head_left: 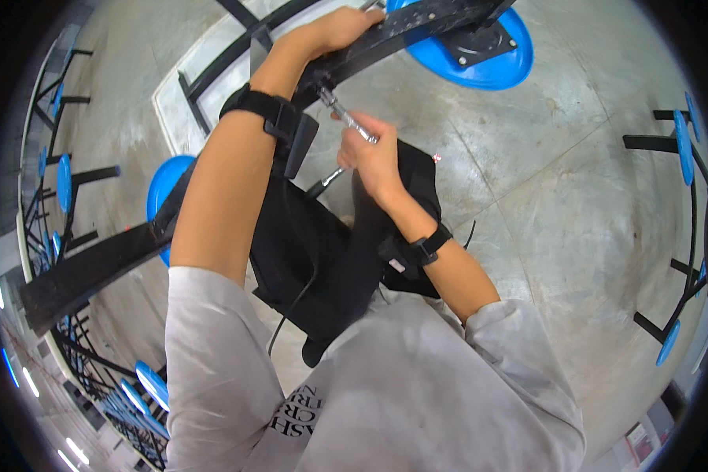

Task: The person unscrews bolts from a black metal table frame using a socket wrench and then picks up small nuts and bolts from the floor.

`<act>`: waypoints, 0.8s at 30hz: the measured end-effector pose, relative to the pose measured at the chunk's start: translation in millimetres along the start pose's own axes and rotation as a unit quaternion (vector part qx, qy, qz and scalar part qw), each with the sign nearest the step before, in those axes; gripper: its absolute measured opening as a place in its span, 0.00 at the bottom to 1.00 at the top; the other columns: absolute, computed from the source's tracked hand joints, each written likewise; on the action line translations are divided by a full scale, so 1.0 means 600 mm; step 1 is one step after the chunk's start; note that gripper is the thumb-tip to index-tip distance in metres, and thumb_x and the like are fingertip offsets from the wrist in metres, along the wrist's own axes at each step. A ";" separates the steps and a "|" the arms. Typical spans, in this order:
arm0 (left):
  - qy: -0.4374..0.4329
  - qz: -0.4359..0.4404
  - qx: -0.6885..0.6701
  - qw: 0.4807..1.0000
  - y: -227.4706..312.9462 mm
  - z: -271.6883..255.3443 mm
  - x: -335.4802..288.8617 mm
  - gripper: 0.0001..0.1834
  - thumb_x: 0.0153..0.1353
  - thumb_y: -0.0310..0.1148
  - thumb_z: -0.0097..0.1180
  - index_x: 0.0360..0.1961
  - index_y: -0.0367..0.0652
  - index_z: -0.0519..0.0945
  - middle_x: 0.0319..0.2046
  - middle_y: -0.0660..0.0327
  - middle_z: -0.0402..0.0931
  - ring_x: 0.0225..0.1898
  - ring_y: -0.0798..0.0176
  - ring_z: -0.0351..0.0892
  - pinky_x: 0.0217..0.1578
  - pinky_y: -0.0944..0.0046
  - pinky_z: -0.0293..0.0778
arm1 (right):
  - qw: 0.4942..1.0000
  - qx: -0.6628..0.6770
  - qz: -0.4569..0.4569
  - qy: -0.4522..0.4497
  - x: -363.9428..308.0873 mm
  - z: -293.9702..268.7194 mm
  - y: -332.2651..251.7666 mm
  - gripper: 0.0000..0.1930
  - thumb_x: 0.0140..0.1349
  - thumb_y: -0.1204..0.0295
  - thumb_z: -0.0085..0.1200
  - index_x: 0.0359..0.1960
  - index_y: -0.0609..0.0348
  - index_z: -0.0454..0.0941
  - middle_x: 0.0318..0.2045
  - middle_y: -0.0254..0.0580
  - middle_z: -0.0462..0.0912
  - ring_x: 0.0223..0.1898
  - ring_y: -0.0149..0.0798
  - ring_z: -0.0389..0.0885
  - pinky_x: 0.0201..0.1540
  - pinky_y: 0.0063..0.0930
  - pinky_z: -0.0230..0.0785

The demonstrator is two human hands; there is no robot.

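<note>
A black metal beam [405,30] runs across the top, bearing a round blue seat [480,75] fixed by a bolted black plate [480,46]. Over the beam's far edge my left hand [340,30] curls closed; a bit of silver metal shows by its fingertips, too little to name. Below the beam, my right hand [374,149] is wrapped around the shaft of a silver socket wrench [336,104]. The wrench's upper end meets the beam's underside near a bolt hole. Its black-gripped handle [316,189] sticks out down and left of my right hand.
Another black beam [94,271] extends to the left, with a blue seat [169,182] behind it. Frames with blue seats stand along the left and right sides, including a seat [683,145] at right. A thin black cable [295,303] hangs by my lap. Grey concrete floor [558,197] surrounds me.
</note>
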State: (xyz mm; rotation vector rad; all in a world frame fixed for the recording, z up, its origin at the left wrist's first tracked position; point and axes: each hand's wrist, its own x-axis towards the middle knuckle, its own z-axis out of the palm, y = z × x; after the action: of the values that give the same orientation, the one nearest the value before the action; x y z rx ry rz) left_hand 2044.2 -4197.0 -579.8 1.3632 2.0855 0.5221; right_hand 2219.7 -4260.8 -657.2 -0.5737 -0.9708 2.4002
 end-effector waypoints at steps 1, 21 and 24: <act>0.011 -0.014 -0.022 1.000 0.008 0.005 -0.005 0.30 0.63 0.52 0.37 0.50 0.34 0.72 0.36 0.55 0.76 0.34 0.64 0.70 0.42 0.64 0.65 | 0.999 -0.033 -0.011 0.006 -0.004 -0.001 -0.003 0.13 0.52 0.81 0.41 0.39 0.70 0.75 0.12 0.30 0.64 0.12 0.24 0.60 0.17 0.22 0.57; 0.051 -0.085 -0.016 0.995 -0.010 0.023 0.081 0.48 0.51 0.69 0.39 0.39 0.23 0.76 0.37 0.38 0.76 0.40 0.48 0.77 0.43 0.58 0.67 | 0.805 -0.544 -0.237 0.012 0.008 -0.013 -0.062 0.15 0.46 0.79 0.50 0.39 0.66 0.73 0.17 0.55 0.75 0.19 0.55 0.74 0.23 0.42 0.66; 0.027 -0.124 0.008 0.992 0.032 0.020 0.070 0.46 0.54 0.68 0.40 0.45 0.26 0.74 0.34 0.46 0.77 0.38 0.58 0.74 0.45 0.63 0.64 | 0.867 -0.456 -0.197 0.036 0.017 -0.021 -0.052 0.16 0.47 0.79 0.49 0.41 0.65 0.73 0.15 0.50 0.74 0.15 0.47 0.73 0.22 0.35 0.64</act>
State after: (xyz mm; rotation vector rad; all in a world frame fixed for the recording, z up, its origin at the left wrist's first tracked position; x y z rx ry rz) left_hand 2052.5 -4150.8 -588.1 1.0874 2.2672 0.4412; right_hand 2227.1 -4228.7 -644.6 -0.6751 -1.9668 1.4448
